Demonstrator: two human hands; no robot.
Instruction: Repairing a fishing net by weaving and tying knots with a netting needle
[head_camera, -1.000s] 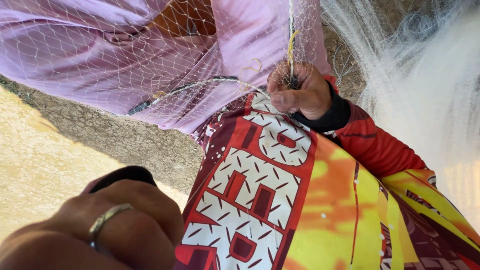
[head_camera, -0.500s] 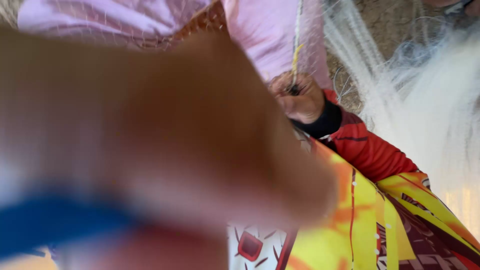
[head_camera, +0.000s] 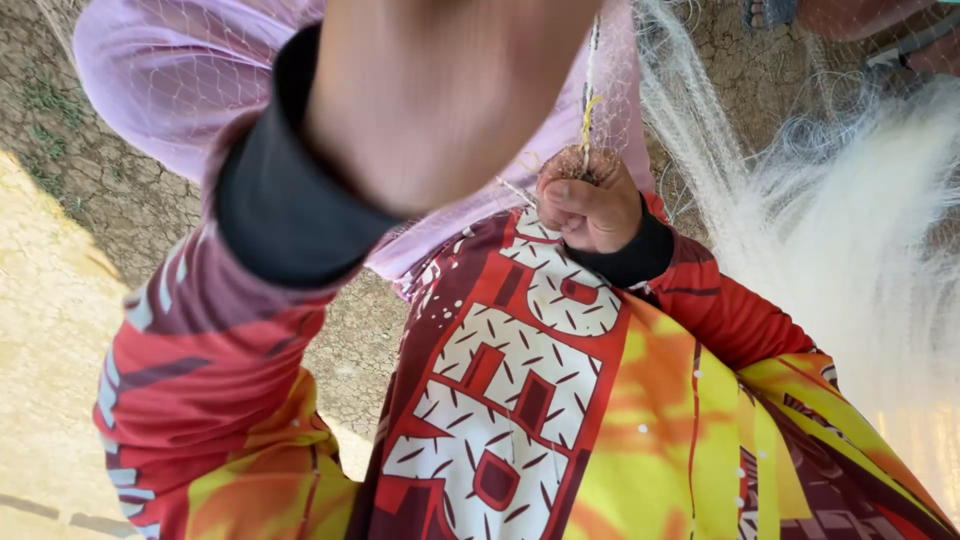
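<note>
Below, the cracked ground (head_camera: 120, 200) lies under everything, and a white heap of fishing net (head_camera: 850, 240) spreads over it at the right side. Fine mesh also covers a pink cloth (head_camera: 150, 70). The left hand (head_camera: 440, 90) is raised near the camera, very blurred; its grip cannot be told. The right hand (head_camera: 590, 205) is a closed fist, clamped on a thin yellow cord (head_camera: 590, 110) that rises straight up.

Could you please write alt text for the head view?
The right hand pinches a yellow cord of a fine white net, while the blurred left hand is raised close to the camera above cracked ground.
</note>
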